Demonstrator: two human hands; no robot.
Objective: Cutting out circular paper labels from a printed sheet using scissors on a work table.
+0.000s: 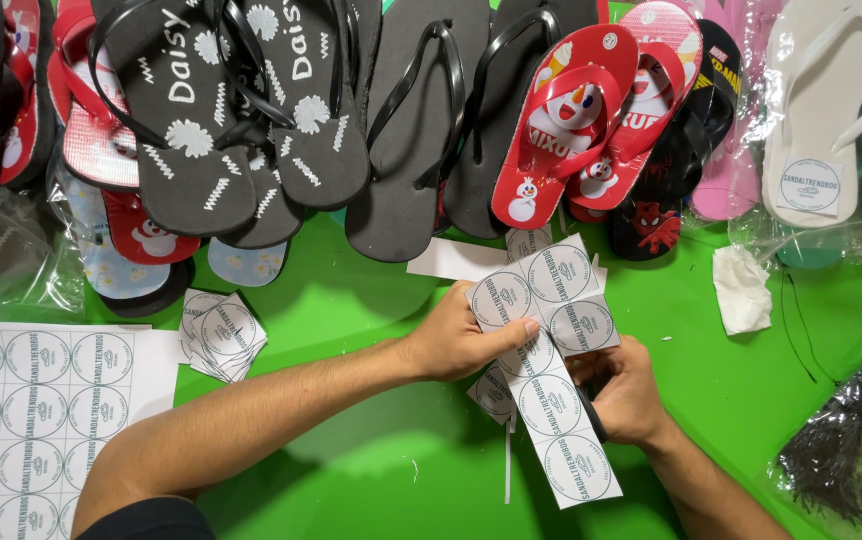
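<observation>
Bright green bench (pixel 351 300): rows of black, red and white rubber flip-flops (pixel 401 130) line its far edge, some in clear bags, and a white sheet of round grey-printed stickers (pixel 36 420) lies at the near left corner. Near the centre, the left hand (pixel 456 340) pinches and the right hand (pixel 626 395) grips from below a cut strip of white round-label sticker paper (pixel 551 380). Judged light, limp and easily creased, it is best held at its edges; a small stack of cut square labels (pixel 221 335) lies left of it.

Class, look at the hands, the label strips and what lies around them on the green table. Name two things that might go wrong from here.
1. The left hand pinches several label strips fanned at angles; one may slip or crease.
2. The right hand seems to hold a dark tool, largely hidden under the strips, close to its fingers; it might nick a finger or a printed circle.
</observation>
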